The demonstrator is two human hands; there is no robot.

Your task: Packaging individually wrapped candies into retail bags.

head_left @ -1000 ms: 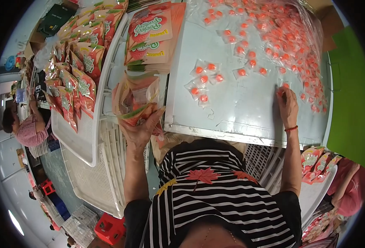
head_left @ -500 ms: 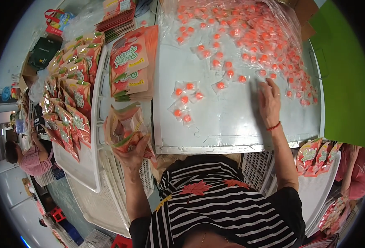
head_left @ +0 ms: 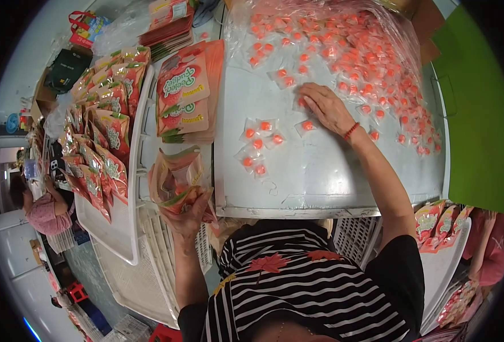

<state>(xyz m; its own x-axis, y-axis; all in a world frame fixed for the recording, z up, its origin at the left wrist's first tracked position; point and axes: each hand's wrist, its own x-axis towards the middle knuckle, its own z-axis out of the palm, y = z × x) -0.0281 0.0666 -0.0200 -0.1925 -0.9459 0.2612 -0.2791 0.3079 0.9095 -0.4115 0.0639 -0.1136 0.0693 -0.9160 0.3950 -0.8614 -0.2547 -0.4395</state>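
My left hand (head_left: 187,218) grips a red-and-green candy pouch (head_left: 175,171) from below, at the table's left corner. The pouch's mouth gapes upward, and a few wrapped pieces show inside it. Over the metal table my right hand (head_left: 327,109) lies palm down with its fingers stretched out, a red bracelet at the wrist. Its fingertips partly cover a wrapped red candy (head_left: 301,102); whatever else is under the palm is hidden. A single wrapped candy (head_left: 307,126) lies just below the hand. Left of that sits a small cluster of wrapped candies (head_left: 257,143).
A large heap of wrapped candies (head_left: 371,62) spreads over the table's far right on clear plastic. Flat pouches (head_left: 183,85) are stacked at the left, beside a white tray (head_left: 120,222) of filled pouches (head_left: 106,131). Another tray (head_left: 443,256) with pouches stands at right. Co-workers are at both sides.
My right hand has swept left across the table, from the heap's edge to the loose candies in the middle. My left hand still holds the pouch at the table's left corner.
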